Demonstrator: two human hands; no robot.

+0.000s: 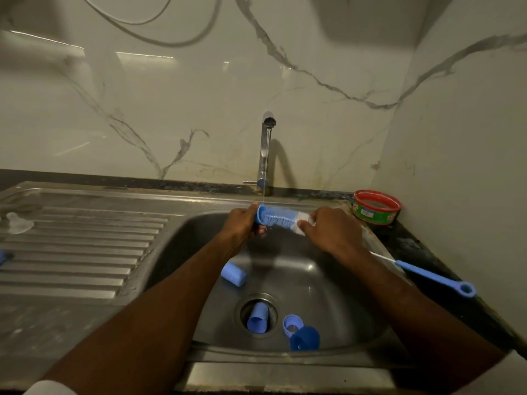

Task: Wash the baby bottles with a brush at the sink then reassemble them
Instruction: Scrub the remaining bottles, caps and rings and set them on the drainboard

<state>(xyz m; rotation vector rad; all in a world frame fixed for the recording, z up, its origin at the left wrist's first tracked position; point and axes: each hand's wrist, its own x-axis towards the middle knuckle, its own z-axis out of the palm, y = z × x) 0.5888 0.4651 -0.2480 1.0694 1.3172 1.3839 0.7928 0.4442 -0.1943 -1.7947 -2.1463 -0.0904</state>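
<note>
At the centre of the frame, under a thin stream of water from the chrome tap (pixel 264 149), a blue ribbed bottle brush with white bristles (pixel 281 219) lies nearly level, its long axis running left to right across the picture. Its blue end points left, its white bristled end right. The left hand (pixel 242 225) grips the blue end with curled fingers; the right hand (pixel 332 230) closes round the white end.

Below them, in the stainless steel sink (pixel 342 280), a pale blue cap (pixel 233 274) lies on its side left of centre. A pale blue tube-shaped piece (pixel 258 317) sits in the drain, pointing up-frame. Just right of it lie a pale blue ring (pixel 292 325) and a darker blue cap (pixel 305 339), touching.

On the dark counter at right, a thin blue-handled brush (pixel 427 275) slants toward the lower right. A red-rimmed green tub (pixel 376 206) stands above it. A clear teat (pixel 18 223) rests on the draining board at left.
</note>
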